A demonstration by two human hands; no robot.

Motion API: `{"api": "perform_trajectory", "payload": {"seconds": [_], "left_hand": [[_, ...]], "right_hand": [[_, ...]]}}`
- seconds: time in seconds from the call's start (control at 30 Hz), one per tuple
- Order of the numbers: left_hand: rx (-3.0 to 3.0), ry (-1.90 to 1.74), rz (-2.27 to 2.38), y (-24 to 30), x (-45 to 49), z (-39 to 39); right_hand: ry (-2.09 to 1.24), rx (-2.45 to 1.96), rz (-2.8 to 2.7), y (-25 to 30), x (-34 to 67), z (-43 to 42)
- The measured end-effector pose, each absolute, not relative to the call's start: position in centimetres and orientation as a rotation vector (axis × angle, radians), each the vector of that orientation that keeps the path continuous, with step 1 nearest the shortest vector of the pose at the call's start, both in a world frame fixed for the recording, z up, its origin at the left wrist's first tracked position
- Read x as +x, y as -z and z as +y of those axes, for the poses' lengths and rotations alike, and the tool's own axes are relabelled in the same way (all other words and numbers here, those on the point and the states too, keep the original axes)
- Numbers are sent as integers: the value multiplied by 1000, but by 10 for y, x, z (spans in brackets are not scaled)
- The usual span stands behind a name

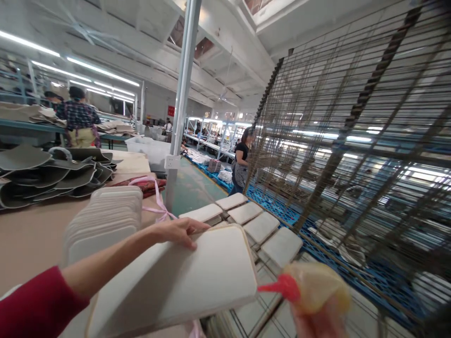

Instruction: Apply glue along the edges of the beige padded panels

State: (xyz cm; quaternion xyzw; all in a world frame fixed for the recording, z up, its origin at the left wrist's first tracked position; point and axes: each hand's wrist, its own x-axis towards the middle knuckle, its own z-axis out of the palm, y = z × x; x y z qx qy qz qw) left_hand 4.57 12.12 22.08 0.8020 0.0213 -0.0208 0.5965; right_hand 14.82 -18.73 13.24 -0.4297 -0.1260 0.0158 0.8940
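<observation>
My left hand [178, 231] lies flat on the far edge of a large white rounded panel [183, 281], fingers stretched along it. The panel rests over the edge of the brown table [31, 239]. My right hand [317, 319] is at the bottom right, blurred, closed round a yellowish bottle [317, 286] with a red nozzle [282, 286] that points at the panel's right edge. Beside my left arm stands a leaning stack of similar white panels [105, 216]. Several more white panels [260, 227] lie in a row on a wire rack shelf.
A tall wire drying rack [352, 141] fills the right side. Grey felt pieces [52, 173] are piled on the table at left, with a pink ribbon [155, 197]. A steel post [181, 103] stands ahead. One person [241, 162] works near blue pallets, another [79, 119] at far left.
</observation>
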Motion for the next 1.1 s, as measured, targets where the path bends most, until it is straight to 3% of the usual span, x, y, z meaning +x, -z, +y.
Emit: {"api": "perform_trajectory", "payload": {"seconds": [0.07, 0.2, 0.7, 1.1], "left_hand": [[1866, 182, 3, -225, 36, 119], [1863, 342, -66, -234, 24, 118], [1815, 400, -38, -250, 12, 108], [1727, 416, -67, -243, 14, 111]], "right_hand": [[-28, -766, 15, -159, 167, -196], [-60, -778, -107, -189, 187, -199], [-160, -861, -481, -165, 214, -211], [-184, -926, -160, -191, 182, -218]]}}
